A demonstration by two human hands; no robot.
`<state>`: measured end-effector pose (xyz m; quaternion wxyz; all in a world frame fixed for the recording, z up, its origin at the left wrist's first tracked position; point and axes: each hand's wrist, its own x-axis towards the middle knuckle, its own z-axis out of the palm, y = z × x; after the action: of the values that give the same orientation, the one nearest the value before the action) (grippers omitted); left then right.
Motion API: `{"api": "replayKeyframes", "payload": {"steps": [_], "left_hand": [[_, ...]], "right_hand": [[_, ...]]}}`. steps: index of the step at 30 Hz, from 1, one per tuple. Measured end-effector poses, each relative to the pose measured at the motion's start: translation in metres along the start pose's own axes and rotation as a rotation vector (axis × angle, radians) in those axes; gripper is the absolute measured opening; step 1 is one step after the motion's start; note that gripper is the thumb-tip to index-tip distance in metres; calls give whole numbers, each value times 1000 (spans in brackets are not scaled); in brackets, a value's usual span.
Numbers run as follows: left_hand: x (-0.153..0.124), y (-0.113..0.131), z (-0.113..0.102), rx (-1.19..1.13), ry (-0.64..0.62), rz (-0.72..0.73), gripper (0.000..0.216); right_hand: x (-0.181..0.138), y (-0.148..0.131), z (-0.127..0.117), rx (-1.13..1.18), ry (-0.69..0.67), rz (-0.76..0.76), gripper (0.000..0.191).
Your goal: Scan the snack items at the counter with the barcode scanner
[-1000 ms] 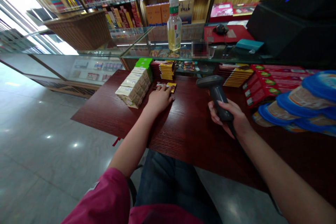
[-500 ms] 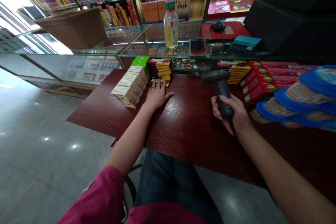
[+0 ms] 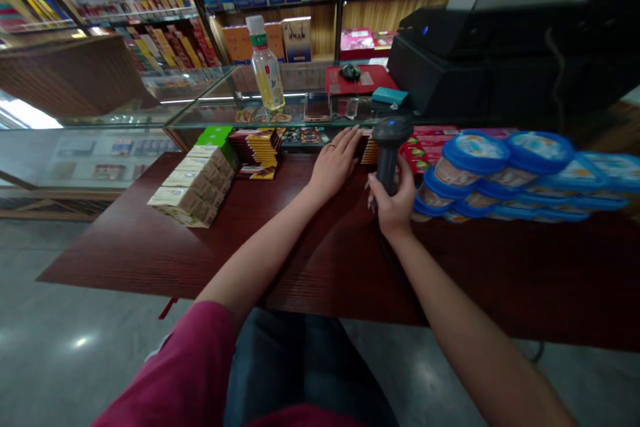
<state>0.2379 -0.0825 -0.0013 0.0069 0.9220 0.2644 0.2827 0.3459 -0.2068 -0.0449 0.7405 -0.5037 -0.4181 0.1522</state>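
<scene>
My right hand (image 3: 395, 203) is wrapped round the handle of a dark barcode scanner (image 3: 387, 153), which stands upright with a small blue light on its head. My left hand (image 3: 336, 163) reaches forward with outstretched fingers, holding nothing that shows. Its fingertips are close to a stack of yellow-edged packets (image 3: 369, 149), partly hidden behind the scanner; I cannot tell whether they touch. Further left, another stack of yellow and dark red packets (image 3: 257, 150) stands beside a row of small cream boxes (image 3: 193, 183) with a green box (image 3: 216, 139) behind.
Blue-lidded tubs (image 3: 475, 150) are stacked on the right of the dark red wooden tabletop (image 3: 300, 260), near red boxes (image 3: 435, 137). On the glass counter stand a bottle (image 3: 269, 73), a phone (image 3: 318, 107), a teal box (image 3: 390, 95) and a mouse (image 3: 350, 71).
My left hand has left the left packet stack and moved right to the other stack. The scanner, still in my right hand, is nearer to it. The view has turned right.
</scene>
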Motion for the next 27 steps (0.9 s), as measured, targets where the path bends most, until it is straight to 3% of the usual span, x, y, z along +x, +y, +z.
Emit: {"api": "replayKeyframes", "payload": {"steps": [5, 8, 12, 14, 17, 21, 24, 27], "left_hand": [[29, -10, 22, 14, -3, -27, 58], [18, -18, 17, -27, 62, -31, 47], [-15, -32, -7, -195, 171, -121, 37], [-35, -44, -20, -346, 220, -235, 32], [-66, -66, -33, -646, 205, -468, 29], [-100, -91, -36, -1033, 166, -751, 36], [-109, -102, -32, -1033, 212, -806, 32], [-107, -108, -28, -935, 247, -806, 28]], "right_hand": [[5, 15, -5, -74, 38, -37, 80], [6, 15, -4, -53, 25, -9, 79], [3, -3, 1, 51, 24, 35, 70], [0, -18, 4, 159, -49, 85, 60], [-6, -38, 9, 344, -293, 254, 38], [-18, -48, 15, 445, -570, 492, 30], [-26, -47, 20, 416, -644, 590, 29], [-29, -44, 24, 377, -633, 614, 29]]}}
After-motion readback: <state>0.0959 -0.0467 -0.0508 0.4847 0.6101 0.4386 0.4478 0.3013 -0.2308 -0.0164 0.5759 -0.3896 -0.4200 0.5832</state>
